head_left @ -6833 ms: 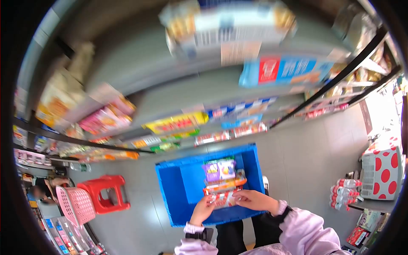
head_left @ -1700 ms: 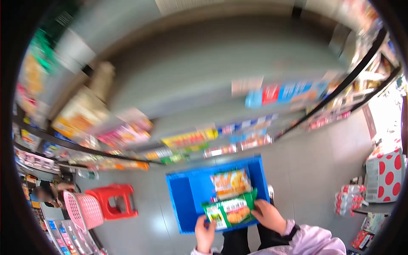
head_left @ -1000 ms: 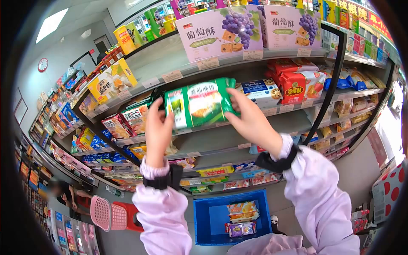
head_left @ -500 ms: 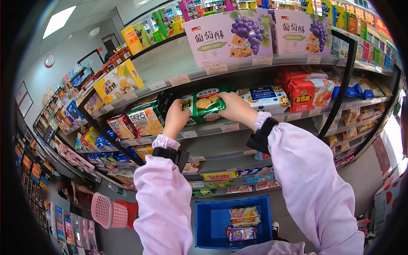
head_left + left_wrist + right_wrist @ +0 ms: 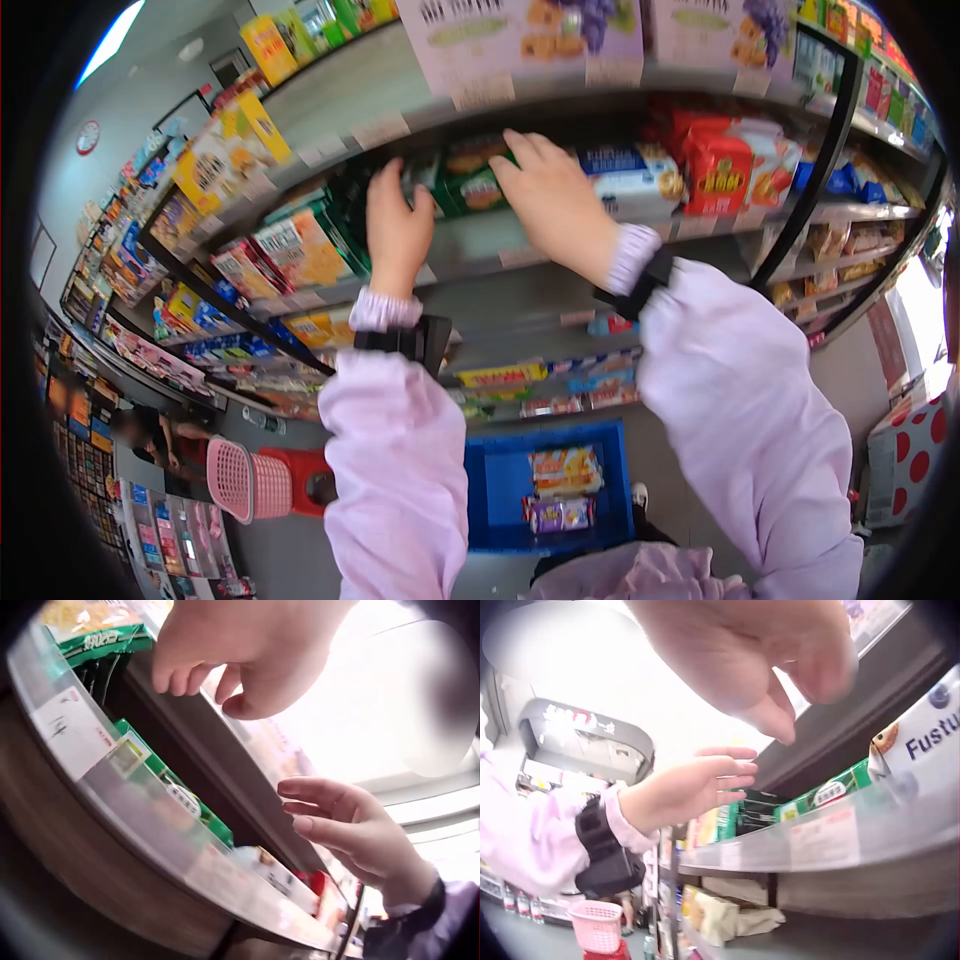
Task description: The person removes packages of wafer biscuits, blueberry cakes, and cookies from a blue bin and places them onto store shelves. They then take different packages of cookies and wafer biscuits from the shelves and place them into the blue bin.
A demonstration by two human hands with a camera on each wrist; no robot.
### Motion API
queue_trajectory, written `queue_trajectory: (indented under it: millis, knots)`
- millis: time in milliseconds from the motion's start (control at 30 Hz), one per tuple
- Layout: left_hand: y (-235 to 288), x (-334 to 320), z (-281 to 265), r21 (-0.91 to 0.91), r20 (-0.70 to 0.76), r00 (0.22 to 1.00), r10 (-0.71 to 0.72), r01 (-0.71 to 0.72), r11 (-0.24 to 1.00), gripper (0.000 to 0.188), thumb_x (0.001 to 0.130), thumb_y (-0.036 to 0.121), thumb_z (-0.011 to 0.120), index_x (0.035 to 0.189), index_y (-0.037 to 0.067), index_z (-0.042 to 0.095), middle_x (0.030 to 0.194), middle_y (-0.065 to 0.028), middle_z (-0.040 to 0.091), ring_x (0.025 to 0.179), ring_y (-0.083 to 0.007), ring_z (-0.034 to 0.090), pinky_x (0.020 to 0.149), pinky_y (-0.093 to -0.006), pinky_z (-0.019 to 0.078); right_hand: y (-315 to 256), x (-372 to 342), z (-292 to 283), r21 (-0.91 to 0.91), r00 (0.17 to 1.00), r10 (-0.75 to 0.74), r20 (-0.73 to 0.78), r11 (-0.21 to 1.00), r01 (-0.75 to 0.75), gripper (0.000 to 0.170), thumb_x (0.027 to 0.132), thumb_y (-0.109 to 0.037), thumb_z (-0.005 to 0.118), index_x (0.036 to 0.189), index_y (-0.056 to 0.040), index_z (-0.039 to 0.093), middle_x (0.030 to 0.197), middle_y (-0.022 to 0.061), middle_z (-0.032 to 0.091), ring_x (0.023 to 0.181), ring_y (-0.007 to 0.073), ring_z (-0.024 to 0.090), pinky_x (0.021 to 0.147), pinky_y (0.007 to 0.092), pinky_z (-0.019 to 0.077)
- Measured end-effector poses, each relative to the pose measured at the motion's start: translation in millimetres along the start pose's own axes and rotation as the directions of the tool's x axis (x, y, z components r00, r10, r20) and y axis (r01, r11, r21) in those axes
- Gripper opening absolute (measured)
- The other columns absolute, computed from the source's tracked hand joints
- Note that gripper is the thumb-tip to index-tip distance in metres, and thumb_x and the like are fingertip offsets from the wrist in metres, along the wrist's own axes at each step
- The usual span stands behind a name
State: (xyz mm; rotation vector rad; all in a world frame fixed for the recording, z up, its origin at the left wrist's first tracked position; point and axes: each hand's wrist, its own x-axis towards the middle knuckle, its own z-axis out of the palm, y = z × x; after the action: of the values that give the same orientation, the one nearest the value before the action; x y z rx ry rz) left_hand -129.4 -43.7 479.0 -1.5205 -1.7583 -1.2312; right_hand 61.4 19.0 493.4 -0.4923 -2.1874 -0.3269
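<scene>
A green biscuit packet [image 5: 470, 190] lies on the second shelf, partly hidden by my right hand [image 5: 560, 205]. In the left wrist view the packet [image 5: 217, 826] sits behind the clear shelf lip, and both hands are raised away from it. My left hand [image 5: 398, 225] hovers at the packet's left end, fingers extended and thumb apart. My right hand's fingers are loosely bent above its right end, with nothing between them. On the packet's right stands a blue and white Fustua box [image 5: 630, 180]. Left of it are dark green packs [image 5: 756, 810] and white and green biscuit packs [image 5: 305, 245].
Below, a blue crate [image 5: 495, 535] on the floor holds an orange and white packet [image 5: 565, 470] and a purple packet [image 5: 562, 515]. A pink basket [image 5: 235, 480] and red stool [image 5: 300, 475] stand left. Red strawberry packs [image 5: 718, 170] fill the shelf's right. Grape crisp boxes [image 5: 520, 40] stand above.
Both hands carried the green packet up from over the blue crate and set it on the second shelf. Since half a second ago they have let go and lifted off it.
</scene>
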Motion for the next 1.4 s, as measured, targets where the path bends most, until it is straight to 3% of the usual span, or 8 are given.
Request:
queue_trajectory:
  millis: [200, 400, 567, 633, 833, 933, 1100, 1400]
  knots:
    - [64, -242, -46, -0.363, 0.084, 0.987, -0.133, 0.155, 0.919, 0.026, 0.076, -0.005, 0.048, 0.101, -0.001, 0.055, 0.097, -0.0143, 0.057, 0.09, -0.0293, 0.055, 0.082, -0.0328, 0.0423, -46, -212, -30, 0.627, 0.915, 0.17, 0.367, 0.681, -0.378, 0.03, 0.073, 0.004, 0.055, 0.102, -0.0004, 0.053, 0.104, 0.0172, 0.054, 0.096, 0.0338, 0.054, 0.083, 0.0375, 0.0436]
    - [16, -540, 29, -0.016, 0.775, 0.358, -0.521, 0.835, 0.55, 0.02, 0.079, 0.0, 0.051, 0.098, 0.0, 0.056, 0.079, -0.015, 0.06, 0.069, -0.0228, 0.058, 0.063, -0.0296, 0.0458, -106, -526, 101, 0.037, 0.062, 0.314, 0.947, 0.084, -0.996, 0.025, 0.077, -0.003, 0.054, 0.102, 0.0003, 0.055, 0.089, 0.0142, 0.061, 0.083, 0.0236, 0.061, 0.072, 0.03, 0.0487]
    - [-56, -736, 84, 0.173, 0.783, 0.181, -0.595, 0.856, 0.487, 0.018, 0.08, 0.007, 0.053, 0.096, -0.001, 0.056, 0.077, -0.0195, 0.06, 0.069, -0.0305, 0.06, 0.061, -0.0361, 0.0469, -147, -718, 210, -0.201, -0.162, 0.367, 0.916, 0.07, -0.977, 0.033, 0.072, -0.011, 0.061, 0.101, 0.0034, 0.053, 0.084, 0.0147, 0.062, 0.082, 0.0239, 0.061, 0.072, 0.0314, 0.0485]
    - [-80, -774, 109, 0.257, 0.777, 0.111, -0.619, 0.842, 0.474, 0.019, 0.081, 0.009, 0.052, 0.096, -0.002, 0.056, 0.079, -0.0211, 0.06, 0.073, -0.0338, 0.06, 0.063, -0.0371, 0.047, -155, -757, 250, -0.25, -0.187, 0.485, 0.854, 0.069, -0.966, 0.038, 0.071, -0.013, 0.063, 0.103, 0.0041, 0.051, 0.087, 0.0181, 0.061, 0.084, 0.0297, 0.06, 0.073, 0.0339, 0.0478]
    - [-149, -872, 201, 0.28, 0.69, 0.372, -0.621, 0.654, 0.703, 0.03, 0.082, 0.017, 0.056, 0.1, -0.007, 0.055, 0.083, -0.0234, 0.061, 0.072, -0.0343, 0.061, 0.061, -0.0376, 0.0467, -149, -810, 348, -0.19, -0.029, 0.617, 0.787, 0.196, -0.962, 0.041, 0.072, -0.018, 0.066, 0.1, 0.0071, 0.05, 0.092, 0.0272, 0.057, 0.09, 0.0415, 0.055, 0.075, 0.041, 0.0445]
    - [-163, -891, 220, 0.281, 0.771, -0.003, -0.637, 0.899, 0.337, 0.03, 0.082, 0.019, 0.058, 0.097, -0.008, 0.057, 0.075, -0.0183, 0.062, 0.063, -0.0237, 0.06, 0.055, -0.0324, 0.0452, -145, -850, 377, -0.197, -0.145, 0.49, 0.859, 0.055, -0.979, 0.039, 0.073, -0.017, 0.065, 0.099, 0.0072, 0.05, 0.091, 0.0268, 0.057, 0.09, 0.0416, 0.054, 0.075, 0.0411, 0.0442]
    - [-152, -886, 184, 0.239, 0.785, 0.105, -0.611, 0.858, 0.454, 0.021, 0.081, 0.014, 0.061, 0.092, -0.004, 0.058, 0.066, -0.0055, 0.057, 0.057, -0.0089, 0.05, 0.05, -0.025, 0.0399, -163, -841, 340, -0.197, -0.1, 0.553, 0.827, 0.118, -0.973, 0.037, 0.072, -0.015, 0.066, 0.098, 0.0062, 0.05, 0.091, 0.0257, 0.058, 0.088, 0.0402, 0.055, 0.076, 0.0403, 0.0437]
    - [-82, -881, 75, 0.429, 0.741, -0.227, -0.632, 0.884, 0.185, 0.037, 0.075, 0.006, 0.067, 0.106, 0.001, 0.048, 0.083, -0.0097, 0.06, 0.074, -0.0152, 0.059, 0.059, -0.0257, 0.0464, -191, -815, 249, -0.45, -0.368, 0.272, 0.889, 0.383, -0.807, 0.029, 0.072, -0.014, 0.065, 0.087, 0.0036, 0.047, 0.081, 0.022, 0.06, 0.077, 0.038, 0.059, 0.067, 0.0399, 0.048]
